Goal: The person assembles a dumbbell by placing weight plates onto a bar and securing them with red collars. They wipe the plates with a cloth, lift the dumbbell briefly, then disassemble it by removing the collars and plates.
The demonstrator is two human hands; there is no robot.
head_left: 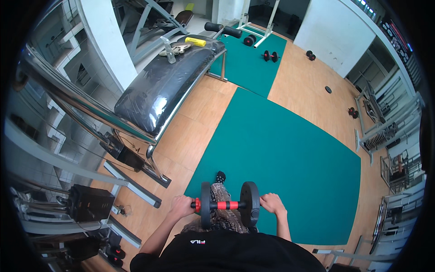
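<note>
From afar, my left hand (182, 207) and right hand (272, 204) gripped opposite ends of the dumbbell (227, 205), plates (205, 206) already on, right-end fastening hidden from me.

The surroundings are indicating a gym: a black padded bench (167, 86) is standing near green floor mats (285, 167), and dumbbells (274, 56) are lying on matting and wood-toned flooring (299, 79). Weight machines (381, 137) are lining the right side; a plate-loaded dumbbell (227, 205) is being held in the foreground.

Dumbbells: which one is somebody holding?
The dumbbell just in front of the black shirt: the left hand and right hand hold its ends. No hands touch the other dumbbells.
</note>
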